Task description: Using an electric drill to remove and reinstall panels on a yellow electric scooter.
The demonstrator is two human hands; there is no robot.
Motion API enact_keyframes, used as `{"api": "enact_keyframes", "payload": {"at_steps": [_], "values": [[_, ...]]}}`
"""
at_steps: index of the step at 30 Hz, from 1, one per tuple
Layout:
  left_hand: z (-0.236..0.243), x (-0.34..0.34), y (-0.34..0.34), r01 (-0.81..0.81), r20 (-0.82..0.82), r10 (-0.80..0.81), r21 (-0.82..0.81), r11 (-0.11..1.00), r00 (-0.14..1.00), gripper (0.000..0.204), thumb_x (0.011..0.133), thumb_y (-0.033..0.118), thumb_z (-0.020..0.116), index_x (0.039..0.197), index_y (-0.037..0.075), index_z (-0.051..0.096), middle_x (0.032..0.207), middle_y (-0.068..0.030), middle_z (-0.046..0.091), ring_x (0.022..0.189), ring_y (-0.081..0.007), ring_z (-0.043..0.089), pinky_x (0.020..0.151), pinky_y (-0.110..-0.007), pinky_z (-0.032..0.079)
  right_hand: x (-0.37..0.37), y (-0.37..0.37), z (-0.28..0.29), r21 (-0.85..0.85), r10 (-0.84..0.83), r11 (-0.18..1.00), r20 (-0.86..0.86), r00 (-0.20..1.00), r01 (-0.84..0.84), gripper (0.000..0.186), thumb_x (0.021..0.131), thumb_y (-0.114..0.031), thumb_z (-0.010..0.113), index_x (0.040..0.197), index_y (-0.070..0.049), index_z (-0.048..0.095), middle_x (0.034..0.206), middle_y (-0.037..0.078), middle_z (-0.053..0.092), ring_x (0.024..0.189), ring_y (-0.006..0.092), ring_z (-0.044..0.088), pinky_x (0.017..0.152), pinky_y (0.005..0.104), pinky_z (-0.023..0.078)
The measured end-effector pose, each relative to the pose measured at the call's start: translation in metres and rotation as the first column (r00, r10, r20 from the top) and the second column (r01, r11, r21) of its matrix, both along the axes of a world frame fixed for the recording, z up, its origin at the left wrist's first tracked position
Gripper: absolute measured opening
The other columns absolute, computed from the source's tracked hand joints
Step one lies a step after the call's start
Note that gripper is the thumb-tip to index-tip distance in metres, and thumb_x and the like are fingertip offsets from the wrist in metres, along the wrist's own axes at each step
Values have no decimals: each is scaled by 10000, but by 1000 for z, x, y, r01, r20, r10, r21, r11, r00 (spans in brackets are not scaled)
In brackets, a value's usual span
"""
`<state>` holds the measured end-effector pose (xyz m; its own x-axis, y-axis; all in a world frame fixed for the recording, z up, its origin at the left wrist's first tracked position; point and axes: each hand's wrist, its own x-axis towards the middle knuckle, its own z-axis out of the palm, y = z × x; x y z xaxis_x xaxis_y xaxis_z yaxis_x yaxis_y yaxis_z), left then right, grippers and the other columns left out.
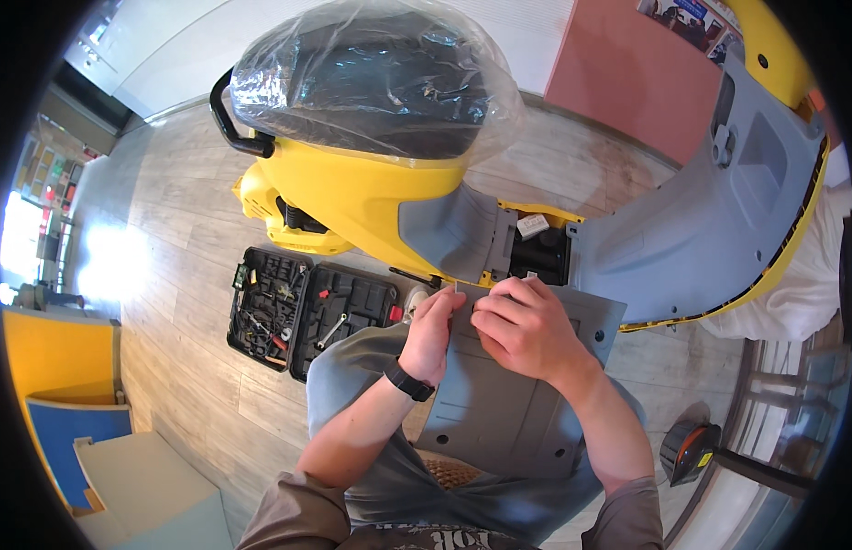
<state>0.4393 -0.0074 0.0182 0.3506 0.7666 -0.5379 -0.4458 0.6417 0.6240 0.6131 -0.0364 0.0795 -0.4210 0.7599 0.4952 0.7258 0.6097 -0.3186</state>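
Note:
A flat grey plastic panel (pixel 499 417) with holes near its corners lies across my lap. Its far edge meets the scooter's open floor compartment (pixel 545 257). My left hand (pixel 430 335), with a black band on the wrist, grips the panel's far left corner between thumb and fingers. Over the far edge of the panel my right hand (pixel 527 330) is closed, fingers curled and pinched; whatever they hold is hidden. Beyond both hands stands the yellow scooter body (pixel 352 192). A small white labelled block (pixel 532 225) sits in the dark compartment.
An open black toolbox (pixel 300 312) with several tools, including a wrench (pixel 332 330), lies on the floor to the left. Clear plastic covers the scooter's seat (pixel 371 82). Its grey front shield (pixel 692 211) rises at right. A black-and-orange object (pixel 690 449) stands at lower right.

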Motion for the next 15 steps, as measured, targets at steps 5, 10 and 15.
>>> {"api": "enact_keyframes", "payload": {"at_steps": [5,10,15], "values": [[8,0,-1,-2,31,2,8,1000,1000,167,957,157,539,1027,40,636,952,-9,604,925,-99,550,827,-244,424,-5,1,1,21,-24,999,-18,1000,25,230,676,-71,756,885,-99,665,868,-8,651,878,196,604,735,344,484],[19,4,-1,-13,68,15,-37,999,998,123,960,150,537,987,66,623,915,7,604,879,-87,563,791,-246,447,-6,0,-1,67,-85,994,47,995,82,243,691,-55,730,919,-103,659,862,0,641,862,206,600,730,354,478],[17,3,0,-7,108,11,-32,999,994,95,959,147,539,935,85,607,876,21,593,838,-79,562,754,-242,451,-3,2,2,17,-123,992,-9,992,124,250,691,-58,733,929,-107,674,869,7,615,851,208,596,718,350,473]]}}
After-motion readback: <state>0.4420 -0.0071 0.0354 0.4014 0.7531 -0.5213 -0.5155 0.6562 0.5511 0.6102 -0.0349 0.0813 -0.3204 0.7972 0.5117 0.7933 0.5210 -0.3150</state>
